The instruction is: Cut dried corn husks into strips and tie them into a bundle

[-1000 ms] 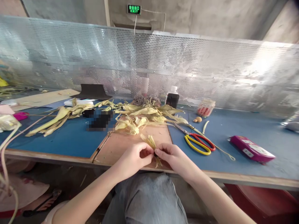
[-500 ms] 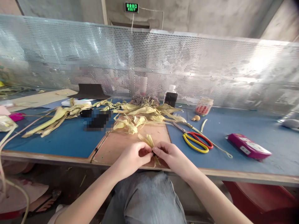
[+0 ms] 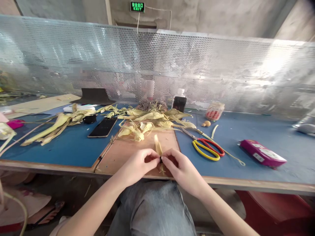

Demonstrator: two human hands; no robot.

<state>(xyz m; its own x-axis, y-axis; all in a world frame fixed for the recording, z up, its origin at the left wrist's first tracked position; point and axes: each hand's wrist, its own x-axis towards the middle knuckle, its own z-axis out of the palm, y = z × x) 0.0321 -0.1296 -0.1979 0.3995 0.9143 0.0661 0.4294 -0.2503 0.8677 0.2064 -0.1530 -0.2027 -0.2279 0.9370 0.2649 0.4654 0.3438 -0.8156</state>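
Between my two hands, over the front of the brown board [image 3: 115, 159], is a small bundle of dried corn husk [image 3: 158, 146]. My left hand [image 3: 145, 162] pinches it from the left, thumb and forefinger pressed together. From the right, my right hand [image 3: 176, 162] pinches the same spot, fingertips almost touching those of the left. Something small and dark shows at the pinch, too small to name. Husk sticks up above the fingers, and frayed ends hang below. Behind the hands lies a heap of loose corn husks [image 3: 150, 116].
Scissors [image 3: 209, 149] with red and yellow handles lie at right, near a purple packet [image 3: 262, 153] and a jar [image 3: 214, 111]. Left are a phone [image 3: 102, 127] and more husks [image 3: 57, 126]. A perforated metal screen [image 3: 157, 65] stands behind the table; its front edge [image 3: 246, 183] is near my knees.
The husk above my fingers has turned and now stands narrower and more upright. Both hands keep their pinch in nearly the same place.
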